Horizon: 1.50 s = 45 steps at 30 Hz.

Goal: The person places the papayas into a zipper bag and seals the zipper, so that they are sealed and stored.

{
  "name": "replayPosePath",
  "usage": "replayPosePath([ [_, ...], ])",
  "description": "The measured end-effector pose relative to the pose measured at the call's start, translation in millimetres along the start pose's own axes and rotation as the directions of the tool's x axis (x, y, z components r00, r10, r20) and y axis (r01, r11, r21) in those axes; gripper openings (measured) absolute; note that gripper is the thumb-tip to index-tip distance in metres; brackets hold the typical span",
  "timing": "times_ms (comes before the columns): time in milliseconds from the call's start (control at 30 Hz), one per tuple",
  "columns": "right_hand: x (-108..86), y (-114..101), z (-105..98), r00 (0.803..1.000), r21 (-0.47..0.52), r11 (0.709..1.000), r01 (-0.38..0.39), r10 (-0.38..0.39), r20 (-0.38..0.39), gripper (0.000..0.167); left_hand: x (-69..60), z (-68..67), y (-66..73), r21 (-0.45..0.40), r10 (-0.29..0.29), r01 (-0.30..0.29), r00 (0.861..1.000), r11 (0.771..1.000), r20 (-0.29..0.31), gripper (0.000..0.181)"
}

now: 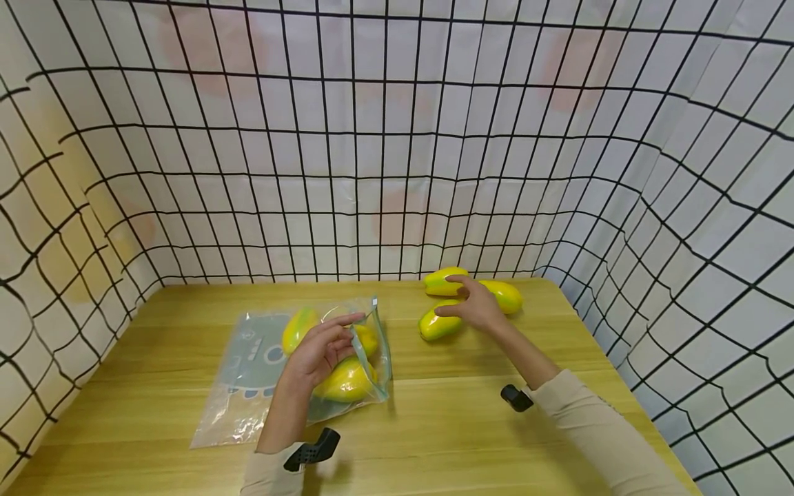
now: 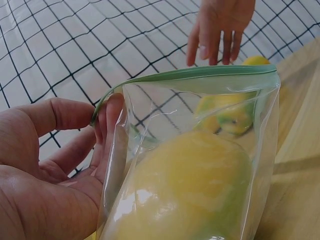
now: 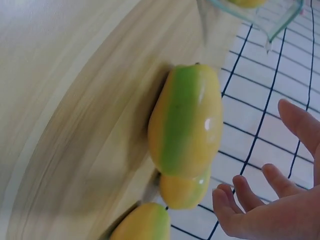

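A clear zip bag (image 1: 238, 382) with a blue-green print lies on the table, its mouth facing right. Inside it are three yellow-green mangoes, the front mango (image 1: 347, 381) nearest the opening. My left hand (image 1: 319, 353) pinches the green zip edge (image 2: 200, 75) between thumb and fingers, and the mouth stands apart. To the right, my right hand (image 1: 476, 306) hovers with spread fingers over three loose mangoes. The closest loose mango (image 3: 185, 120) shows a green stripe in the right wrist view, and a gap separates it from the fingers.
A wooden table (image 1: 446, 441) carries everything. Black grid netting (image 1: 384, 172) over white sheeting encloses its back and both sides, close behind the loose mangoes. Black wrist cameras (image 1: 313, 451) sit at both sleeves.
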State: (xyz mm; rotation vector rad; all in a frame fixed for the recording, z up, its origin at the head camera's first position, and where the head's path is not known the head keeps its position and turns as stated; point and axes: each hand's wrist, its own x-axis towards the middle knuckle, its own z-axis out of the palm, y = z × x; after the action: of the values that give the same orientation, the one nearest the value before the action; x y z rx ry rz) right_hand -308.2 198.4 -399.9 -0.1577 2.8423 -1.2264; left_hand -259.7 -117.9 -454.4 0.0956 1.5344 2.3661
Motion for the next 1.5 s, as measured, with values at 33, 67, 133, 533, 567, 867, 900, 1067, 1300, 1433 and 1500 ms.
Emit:
replayPosePath([
  [33,1.0,2.3,-0.7,1.000,-0.001,1.000,-0.004,0.004,0.006,0.079,-0.1,-0.2,-0.2,0.000,0.000,0.000,1.000,1.000,0.000,0.046],
  [67,1.7,4.2,-1.3,1.000,-0.003,1.000,-0.011,0.011,0.012,0.081,-0.2,-0.3,-0.4,-0.001,-0.001,0.001,1.000,1.000,-0.001,0.046],
  [133,2.9,7.6,-2.4,0.999,-0.007,1.000,-0.022,0.022,0.024,0.082,-0.4,-0.6,-0.8,-0.002,-0.002,0.002,1.000,1.000,-0.001,0.046],
  [533,10.2,27.5,-3.1,0.989,0.003,0.996,-0.086,0.085,0.125,0.092,-0.9,1.5,-1.4,0.000,-0.004,0.004,1.000,1.000,-0.003,0.046],
  [567,10.9,29.6,-3.2,0.987,0.016,0.995,-0.094,0.091,0.132,0.092,-0.7,1.9,-1.4,-0.001,-0.005,0.005,1.000,1.000,-0.003,0.046],
  [867,17.8,44.3,-2.8,0.967,0.152,0.972,-0.180,0.146,0.211,0.093,-0.5,2.7,-1.5,0.000,-0.005,0.005,1.000,1.000,-0.008,0.045],
  [900,18.6,46.3,-2.0,0.964,0.163,0.969,-0.187,0.149,0.221,0.094,-0.5,2.6,-1.5,0.001,-0.004,0.004,1.000,1.000,-0.008,0.045],
  [1067,21.4,54.3,2.2,0.955,0.201,0.955,-0.220,0.168,0.246,0.096,-0.2,1.7,-1.5,-0.001,-0.005,0.005,1.000,1.000,-0.011,0.045],
  [1300,24.8,57.9,4.8,0.945,0.236,0.940,-0.248,0.182,0.271,0.093,-0.3,0.7,-0.7,0.001,0.000,0.000,1.000,1.000,-0.017,0.045],
  [1433,25.8,58.8,6.0,0.941,0.269,0.931,-0.248,0.165,0.297,0.091,-0.9,0.1,-0.4,0.006,0.008,-0.007,1.000,1.000,-0.009,0.044],
  [1500,25.4,58.7,6.6,0.939,0.281,0.928,-0.242,0.151,0.309,0.090,-1.0,-0.1,-0.3,0.007,0.009,-0.009,1.000,1.000,-0.007,0.044],
])
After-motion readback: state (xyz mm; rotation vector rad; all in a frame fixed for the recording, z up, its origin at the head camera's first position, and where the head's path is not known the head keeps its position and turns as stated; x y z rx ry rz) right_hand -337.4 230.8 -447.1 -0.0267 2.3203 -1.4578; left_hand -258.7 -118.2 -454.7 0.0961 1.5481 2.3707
